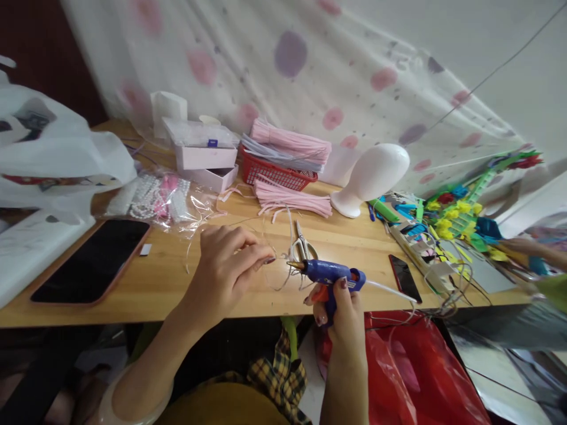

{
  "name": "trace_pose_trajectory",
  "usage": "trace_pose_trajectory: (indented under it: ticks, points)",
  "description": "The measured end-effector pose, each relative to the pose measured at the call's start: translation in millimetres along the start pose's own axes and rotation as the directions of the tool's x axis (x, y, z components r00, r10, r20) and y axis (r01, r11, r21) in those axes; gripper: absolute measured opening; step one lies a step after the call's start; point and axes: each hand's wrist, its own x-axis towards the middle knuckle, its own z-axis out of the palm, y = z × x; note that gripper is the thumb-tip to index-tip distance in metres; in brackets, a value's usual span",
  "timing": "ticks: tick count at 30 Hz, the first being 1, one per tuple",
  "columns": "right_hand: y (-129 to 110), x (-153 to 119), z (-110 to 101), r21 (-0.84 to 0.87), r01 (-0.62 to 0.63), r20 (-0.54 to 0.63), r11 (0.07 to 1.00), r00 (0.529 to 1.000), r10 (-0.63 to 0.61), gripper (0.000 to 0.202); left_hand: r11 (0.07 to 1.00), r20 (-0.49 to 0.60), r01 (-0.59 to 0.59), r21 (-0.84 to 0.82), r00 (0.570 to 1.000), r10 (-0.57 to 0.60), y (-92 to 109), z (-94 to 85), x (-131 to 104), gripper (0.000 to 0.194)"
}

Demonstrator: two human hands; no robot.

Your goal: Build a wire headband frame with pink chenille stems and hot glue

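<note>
My right hand is wrapped round the handle of a blue glue gun, which has an orange trigger and a clear glue stick coming out of its back. The gun's brass tip points left. Just left of that tip, the fingers of my left hand are pinched on a thin wire; its fine strands are hard to make out. Behind the gun lie scissors with pale handles, partly hidden by it. Thin pale wires curl on the table beneath both hands.
Pink pipe cleaners lie before a red basket. Further right are a foam head, a phone, a power strip and yellow flowers. A large phone and bagged beads are left. Another person's arm reaches in.
</note>
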Motion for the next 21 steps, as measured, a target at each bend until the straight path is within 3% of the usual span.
trace_pose_trajectory:
  ticks: [6, 11, 17, 21]
  points:
    - [3.9, 18.2, 5.8, -0.021, -0.007, -0.074, 1.000, 0.997, 0.006, 0.057, 0.993, 0.063, 0.052, -0.105, 0.997, -0.046, -6.3, 6.1, 24.3, 0.012]
    - [-10.4, 56.6, 6.9, -0.100, 0.003, -0.075, 0.995, 0.997, -0.011, 0.064, 0.997, 0.201, -0.018, -0.072, 0.979, 0.032, -28.6, -0.1, 82.5, 0.014]
    - [-64.4, 134.8, 9.9, -0.081, 0.068, 0.034, 0.994, 0.997, -0.066, 0.068, 0.989, 0.162, -0.020, -0.147, 0.986, 0.045, -47.9, -3.3, 152.7, 0.015]
    - [-103.9, 174.6, 17.7, -0.104, 0.191, 0.009, 0.976, 0.982, -0.191, 0.070, 0.973, 0.018, -0.040, -0.226, 0.999, 0.045, -59.5, 4.5, 180.0, 0.020]
